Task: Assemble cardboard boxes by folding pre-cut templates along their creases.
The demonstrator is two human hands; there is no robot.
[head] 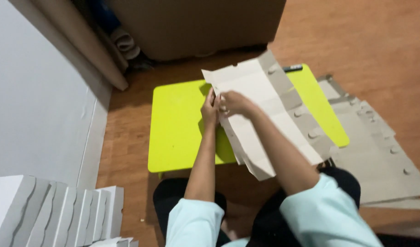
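Note:
A flat, creased cardboard box blank [265,96], white on one face and grey along its tabbed edge, lies tilted across a small lime-green table [178,123]. My left hand [210,108] pinches the blank's left edge. My right hand [233,102] grips the same edge right beside it, so both hands hold the sheet near its upper left part. My arms in pale blue sleeves reach over my dark-clad legs.
A stack of more flat grey blanks [379,155] lies on the wooden floor to the right. A row of folded white boxes [59,215] stands at bottom left by the white wall. A large brown carton [196,27] sits behind the table. A black pen [292,68] lies at the table's far edge.

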